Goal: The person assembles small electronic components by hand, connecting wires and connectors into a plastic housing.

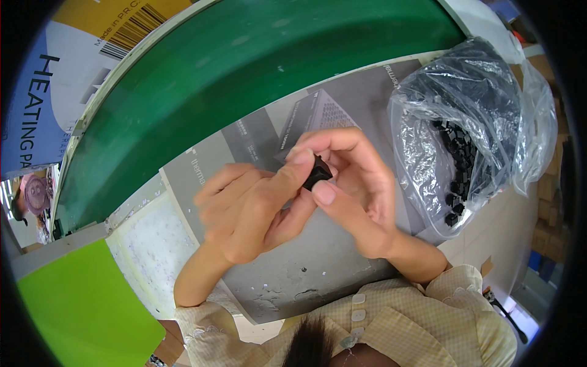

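As my left hand [251,211] and right hand [376,208] pinch the black part [318,174] above the board [287,284], I seem to be working it between my fingertips; next probably calls for a steady hold. Black pieces [463,160] lie in the bag [480,76] at right. Print marks the board and far-left box [46,101], barcode [131,32] included.

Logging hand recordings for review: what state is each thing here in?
Left hand: closed on the black part
Right hand: pinching the same part
Black part: held in both hands
Plastic bag: crumpled, partly filled
Black pieces: gathered inside the bag
Grey printed board: flat, surface scuffed
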{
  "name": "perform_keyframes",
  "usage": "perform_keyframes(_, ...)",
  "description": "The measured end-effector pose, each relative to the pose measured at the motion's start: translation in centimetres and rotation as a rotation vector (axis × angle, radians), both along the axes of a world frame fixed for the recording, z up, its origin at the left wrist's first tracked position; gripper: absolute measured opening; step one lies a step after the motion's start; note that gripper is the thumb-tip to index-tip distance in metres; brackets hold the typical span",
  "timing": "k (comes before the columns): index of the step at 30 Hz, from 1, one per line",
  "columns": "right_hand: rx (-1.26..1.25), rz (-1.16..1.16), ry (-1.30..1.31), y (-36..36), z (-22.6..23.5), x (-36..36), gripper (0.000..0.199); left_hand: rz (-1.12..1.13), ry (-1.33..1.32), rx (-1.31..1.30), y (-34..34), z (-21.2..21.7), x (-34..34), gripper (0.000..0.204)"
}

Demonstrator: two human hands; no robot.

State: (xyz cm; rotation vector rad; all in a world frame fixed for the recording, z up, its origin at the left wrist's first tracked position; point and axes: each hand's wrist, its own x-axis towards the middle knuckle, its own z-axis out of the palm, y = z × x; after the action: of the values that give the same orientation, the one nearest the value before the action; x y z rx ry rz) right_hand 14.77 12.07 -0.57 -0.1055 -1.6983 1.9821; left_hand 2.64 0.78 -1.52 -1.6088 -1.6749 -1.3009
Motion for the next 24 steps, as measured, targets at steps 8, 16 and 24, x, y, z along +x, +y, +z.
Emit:
perform_keyframes(8,-0.149,0.001,-0.062,0.6,0.1,0.1,0.028,-0.036,0.127,-0.163,0.3,1.1,-0.6,0.046)
perform_keyframes(16,0.152,-0.127,-0.064,0.5,0.1,0.0,0.029,-0.133,0.141,-0.248,-0.6,2.3,-1.5,0.043)
perform_keyframes(24,-0.142,0.016,-0.090,0.6,0.4,0.0,0.025,-0.047,0.071,-0.130,-0.3,2.3,-0.6,0.039)
